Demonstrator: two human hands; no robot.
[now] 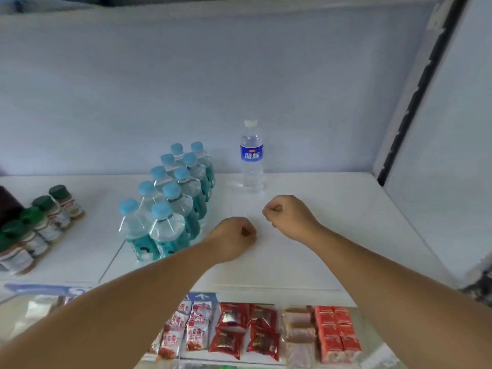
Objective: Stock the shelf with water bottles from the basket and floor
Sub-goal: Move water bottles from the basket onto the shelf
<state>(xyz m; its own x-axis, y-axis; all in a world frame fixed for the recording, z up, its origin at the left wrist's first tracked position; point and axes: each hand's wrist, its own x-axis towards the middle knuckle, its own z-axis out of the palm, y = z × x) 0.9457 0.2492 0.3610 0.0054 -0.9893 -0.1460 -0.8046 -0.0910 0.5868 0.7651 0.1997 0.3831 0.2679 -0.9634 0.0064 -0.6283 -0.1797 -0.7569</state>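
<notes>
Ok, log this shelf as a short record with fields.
shelf: white, flat
blue-capped bottles: ten, upright, two rows of five
blue-label bottle: one, white cap, upright, alone near the back
left hand: fist, holds nothing
right hand: fist, holds nothing, in front of the blue-label bottle
green-lidded jars: far left
snack packets: lower shelf

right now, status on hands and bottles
Left hand, right hand fisted, holding nothing. Blue-label bottle upright at shelf back. Blue-capped bottles in two rows beside it.
</notes>
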